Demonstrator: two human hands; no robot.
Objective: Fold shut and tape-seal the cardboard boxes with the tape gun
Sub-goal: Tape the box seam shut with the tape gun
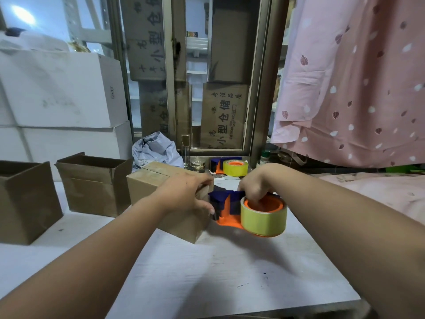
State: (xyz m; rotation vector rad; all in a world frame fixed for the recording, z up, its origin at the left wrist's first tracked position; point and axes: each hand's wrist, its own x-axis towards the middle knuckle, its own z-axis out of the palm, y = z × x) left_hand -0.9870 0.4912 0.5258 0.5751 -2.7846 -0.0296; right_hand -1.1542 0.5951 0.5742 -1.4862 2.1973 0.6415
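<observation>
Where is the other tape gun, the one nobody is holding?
In the head view, the spare tape gun sits at the back of the table, right of centre, below the window frame and behind the right hand.

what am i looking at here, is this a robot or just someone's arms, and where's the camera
There is no machine here: these are a person's two bare arms. The single picture comes from a camera worn on the person's head, looking forward and down, so the arms reach in from the bottom edge.

On the white table stands a closed box, which the left hand grips at its right end. The right hand holds a tape gun, orange and blue with a yellowish roll, right beside that end of the box.

Further left stand two open boxes, not yet sealed. A second tape gun sits at the back of the table.
</observation>
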